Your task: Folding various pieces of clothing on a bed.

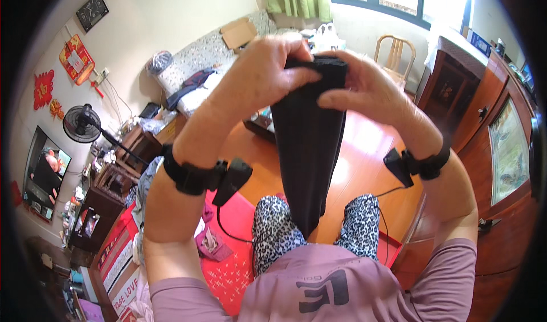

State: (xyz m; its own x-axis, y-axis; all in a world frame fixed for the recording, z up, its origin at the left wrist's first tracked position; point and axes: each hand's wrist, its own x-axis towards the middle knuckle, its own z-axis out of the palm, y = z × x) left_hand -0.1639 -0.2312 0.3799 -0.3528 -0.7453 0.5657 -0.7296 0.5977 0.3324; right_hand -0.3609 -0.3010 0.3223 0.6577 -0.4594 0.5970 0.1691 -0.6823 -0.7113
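A folded black cloth garment point(310, 142), which looks like a pair of trousers, hangs lengthwise in front of me. My left hand point(273, 70) pinches its top edge from the left, thumb on the near face. At the right top corner, my right hand point(363, 85) grips the same edge, its thumb lying across the near face and its fingers partly behind the cloth. The garment narrows downward, and its lower end reaches between my knees, close to the leopard-print trousers point(273, 223) I wear. Part of the far side of the cloth is hidden.
A red patterned bed cover point(226, 275) lies beside me, with a heap of clothes point(211, 241) on it. A standing fan point(83, 123) and television point(46, 174) are at the left. Wooden cabinets point(478, 130) line the right, and a wooden chair point(395, 57) stands near the window.
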